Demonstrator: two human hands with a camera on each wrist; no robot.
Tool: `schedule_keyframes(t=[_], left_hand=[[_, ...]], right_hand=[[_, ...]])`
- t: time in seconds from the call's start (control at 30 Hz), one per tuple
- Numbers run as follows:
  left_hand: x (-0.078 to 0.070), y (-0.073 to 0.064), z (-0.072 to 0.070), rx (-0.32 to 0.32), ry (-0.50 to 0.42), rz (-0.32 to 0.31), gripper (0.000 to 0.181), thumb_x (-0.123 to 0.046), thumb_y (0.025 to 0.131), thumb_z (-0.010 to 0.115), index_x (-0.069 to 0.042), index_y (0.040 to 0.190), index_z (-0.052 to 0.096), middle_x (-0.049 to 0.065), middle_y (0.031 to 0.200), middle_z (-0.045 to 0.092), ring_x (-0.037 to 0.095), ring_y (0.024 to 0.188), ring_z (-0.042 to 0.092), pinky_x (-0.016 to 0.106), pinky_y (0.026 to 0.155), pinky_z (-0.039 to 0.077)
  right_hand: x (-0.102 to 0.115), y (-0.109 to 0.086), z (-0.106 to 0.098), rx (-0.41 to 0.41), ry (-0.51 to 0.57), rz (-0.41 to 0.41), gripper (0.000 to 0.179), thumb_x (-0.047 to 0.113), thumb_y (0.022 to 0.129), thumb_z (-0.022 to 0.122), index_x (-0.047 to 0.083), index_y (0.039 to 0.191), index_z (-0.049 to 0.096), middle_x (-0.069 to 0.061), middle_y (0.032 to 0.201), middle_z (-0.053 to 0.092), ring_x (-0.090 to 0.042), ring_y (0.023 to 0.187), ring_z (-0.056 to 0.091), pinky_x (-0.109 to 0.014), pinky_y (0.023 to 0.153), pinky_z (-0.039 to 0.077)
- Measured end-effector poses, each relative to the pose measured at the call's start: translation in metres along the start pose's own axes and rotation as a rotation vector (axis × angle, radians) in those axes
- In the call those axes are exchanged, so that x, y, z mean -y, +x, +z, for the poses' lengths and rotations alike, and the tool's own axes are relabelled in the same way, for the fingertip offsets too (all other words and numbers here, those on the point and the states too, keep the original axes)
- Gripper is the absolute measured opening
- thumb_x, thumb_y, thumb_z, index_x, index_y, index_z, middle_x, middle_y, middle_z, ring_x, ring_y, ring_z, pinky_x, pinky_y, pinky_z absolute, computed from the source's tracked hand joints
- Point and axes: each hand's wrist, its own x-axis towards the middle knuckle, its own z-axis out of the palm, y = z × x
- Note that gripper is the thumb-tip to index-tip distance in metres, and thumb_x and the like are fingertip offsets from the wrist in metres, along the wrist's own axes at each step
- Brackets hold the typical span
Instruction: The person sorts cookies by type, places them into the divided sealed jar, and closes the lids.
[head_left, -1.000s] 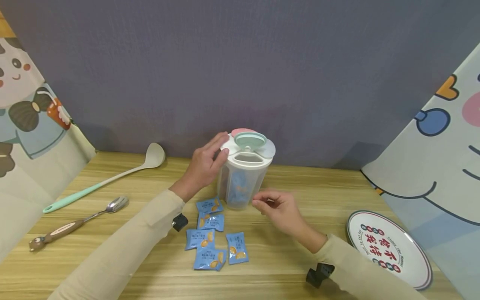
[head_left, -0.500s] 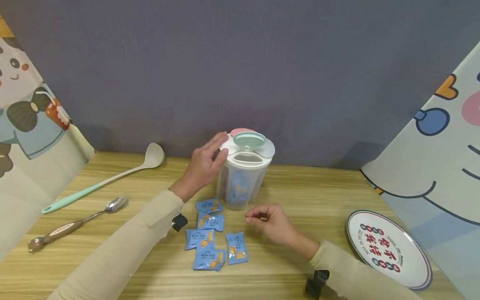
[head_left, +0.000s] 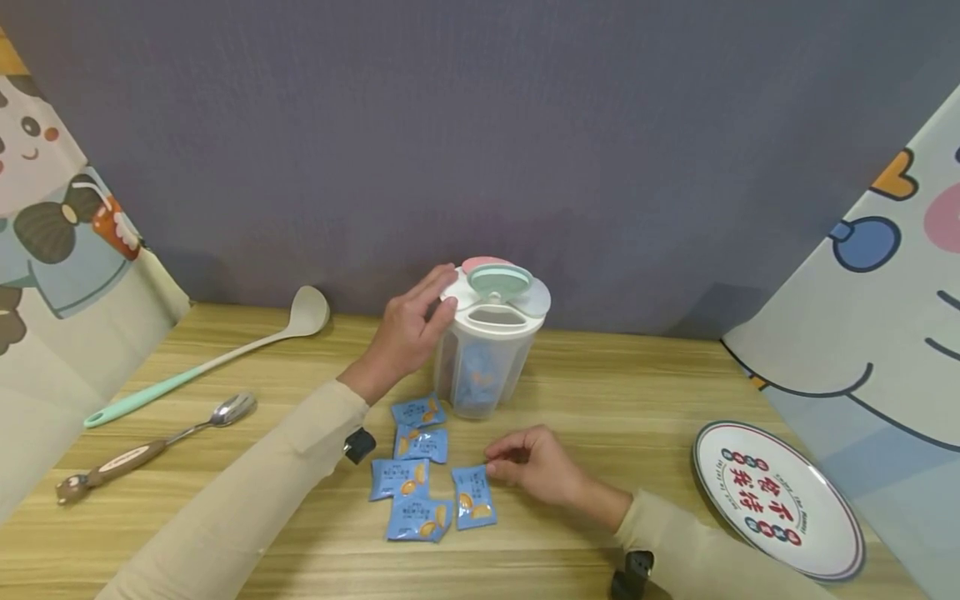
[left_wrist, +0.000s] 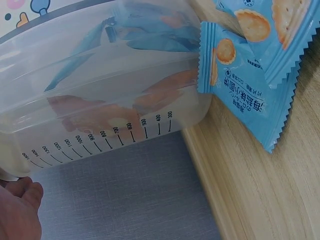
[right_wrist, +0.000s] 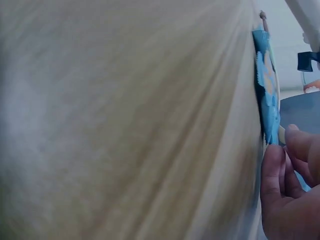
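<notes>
A clear plastic storage container (head_left: 491, 367) stands upright at the back of the table, with blue packets inside. On its white lid a green flap (head_left: 498, 282) is raised over an opening; a pink one lies behind. My left hand (head_left: 408, 327) rests on the lid's left side, fingers and thumb extended. Several blue cracker packets (head_left: 412, 479) lie in front of the container. My right hand (head_left: 547, 471) is low over the table at the corner of a separate cracker packet (head_left: 473, 498). In the right wrist view, thumb (right_wrist: 295, 139) and forefinger are slightly apart at the packet's end.
A ladle (head_left: 225, 357) with a green handle and a metal spoon (head_left: 161, 443) with a brown bear handle lie at the left. A white plate (head_left: 817, 508) with red lettering lies at the right. A grey wall (head_left: 480, 142) rises behind the table.
My right hand has come down from beside the container's base, toward me and slightly left, to the separate packet's corner. The left hand stays on the lid; the packets have not moved.
</notes>
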Motion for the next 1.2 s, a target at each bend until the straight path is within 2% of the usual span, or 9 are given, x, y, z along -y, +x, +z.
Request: schedule_keyframes(t=[0.2, 0.53, 0.87, 1.2], left_hand=[[-0.0007, 0.0006, -0.0004, -0.007, -0.003, -0.001, 0.044, -0.023, 0.096, 0.046, 0.005, 0.129, 0.054, 0.015, 0.137, 0.048, 0.029, 0.121, 0.049, 0.037, 0.1, 0.039], [-0.0001, 0.001, -0.0005, -0.007, 0.002, 0.004, 0.044, -0.023, 0.096, 0.046, 0.005, 0.129, 0.054, 0.015, 0.137, 0.048, 0.03, 0.121, 0.049, 0.037, 0.1, 0.039], [-0.0005, -0.0004, 0.0001, 0.0, -0.003, -0.011, 0.043, -0.023, 0.097, 0.045, 0.005, 0.129, 0.054, 0.015, 0.137, 0.048, 0.031, 0.121, 0.049, 0.038, 0.099, 0.04], [-0.0007, -0.0005, 0.0004, -0.007, -0.005, -0.005, 0.044, -0.022, 0.096, 0.045, 0.005, 0.129, 0.054, 0.015, 0.137, 0.048, 0.03, 0.121, 0.048, 0.037, 0.1, 0.039]], right_hand=[[-0.0008, -0.001, 0.0023, 0.018, -0.102, -0.039, 0.016, 0.003, 0.078, 0.075, -0.004, 0.092, 0.072, -0.004, 0.08, 0.069, -0.011, 0.071, 0.061, -0.026, 0.065, 0.053], [-0.0021, 0.0004, 0.0056, 0.031, -0.157, -0.096, 0.02, 0.004, 0.074, 0.078, -0.006, 0.09, 0.071, -0.001, 0.075, 0.067, -0.008, 0.066, 0.059, -0.025, 0.059, 0.052], [-0.0013, -0.0028, 0.0059, 0.051, -0.199, -0.062, 0.032, 0.016, 0.07, 0.083, -0.002, 0.094, 0.072, 0.004, 0.074, 0.06, -0.008, 0.066, 0.054, -0.024, 0.058, 0.05], [-0.001, -0.0026, 0.0062, 0.071, -0.265, -0.13, 0.025, 0.016, 0.074, 0.081, -0.001, 0.091, 0.073, 0.008, 0.072, 0.057, -0.004, 0.064, 0.051, -0.022, 0.056, 0.048]])
